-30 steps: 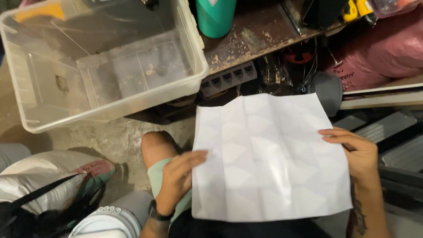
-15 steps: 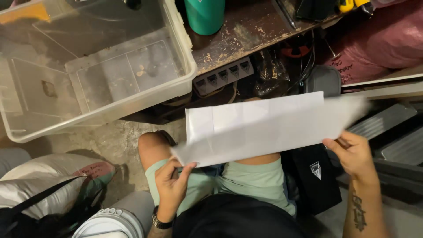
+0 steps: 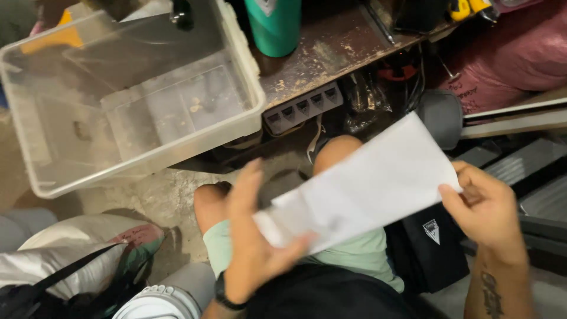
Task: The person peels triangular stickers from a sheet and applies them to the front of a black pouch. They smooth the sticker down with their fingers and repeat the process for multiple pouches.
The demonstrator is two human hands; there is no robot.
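Note:
A white sheet of paper (image 3: pixel 366 186), folded over into a long slanted band, hangs over my lap. My left hand (image 3: pixel 251 236) pinches its lower left end between thumb and fingers. My right hand (image 3: pixel 484 210) grips its upper right corner. My bent knees and light green shorts (image 3: pixel 360 257) show under the paper. A dark watch sits on my left wrist.
A clear plastic bin (image 3: pixel 130 94) stands on the concrete floor at upper left. A teal bottle (image 3: pixel 274 23) stands on a worn wooden board (image 3: pixel 336 50). A grey power strip (image 3: pixel 301 109), tangled cables, a black bag (image 3: pixel 428 248), a silver bag (image 3: pixel 65 254) and pink sacks (image 3: pixel 508 59) surround me.
The sheet was spread flat a second ago. It has since been folded into a narrower band and tilted, with my left hand now lower and nearer the camera.

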